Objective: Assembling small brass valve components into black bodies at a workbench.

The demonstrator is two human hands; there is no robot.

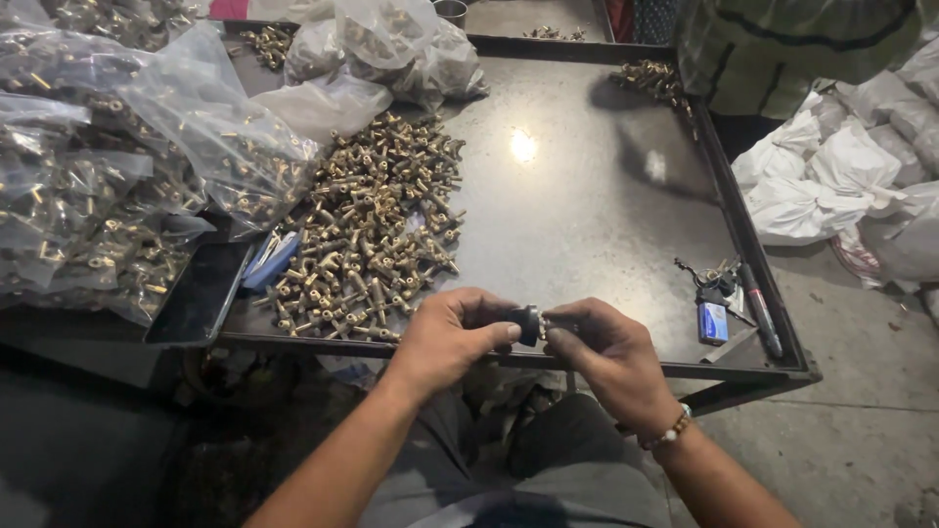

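Steel-grey and rimmed all round, the worktop fills the view, its raised lip keeping loose parts from rolling off. Along its left edge, clear plastic bags stuffed with brass fittings are heaped up, some spilling past the rim, and more bags sit at the far edge. Off the right side, white sacks lie on the floor, and another person in a striped shirt stands at the far right corner. Now the big loose pile of brass fittings, spread left of centre and running down to the near edge, within easy reach. A dark phone rests at the near left corner, and keys with a marker are parked by the near right corner, out of the way. Both hands meet right at the near edge: the left hand and right hand are closed on a small black piece with a brass end, pinched between their fingertips just above the rim.
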